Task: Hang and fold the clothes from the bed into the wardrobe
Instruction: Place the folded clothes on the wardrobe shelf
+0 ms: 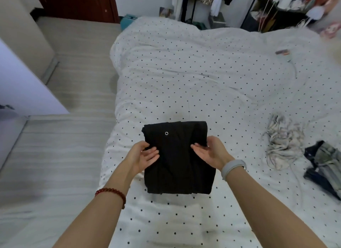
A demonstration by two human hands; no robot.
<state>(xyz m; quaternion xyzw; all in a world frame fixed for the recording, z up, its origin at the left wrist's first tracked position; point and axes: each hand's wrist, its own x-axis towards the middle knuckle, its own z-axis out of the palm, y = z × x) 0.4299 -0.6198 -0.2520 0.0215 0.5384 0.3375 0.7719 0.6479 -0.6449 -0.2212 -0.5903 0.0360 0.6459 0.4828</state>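
2 hands, left (pixel 145 156) & right (pixel 208 152), grip folded black garment (pixel 178 161) by its sides above dotted bed (pixel 184 72); crumpled grey-white clothes (pixel 282 142) to the right, clothes rack (pixel 201 0) behind.

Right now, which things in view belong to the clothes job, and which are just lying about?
Job: folded black garment, held by left hand and right hand; pale crumpled garment; folded jeans; bed.
Lying about: small device with cable; teal box.
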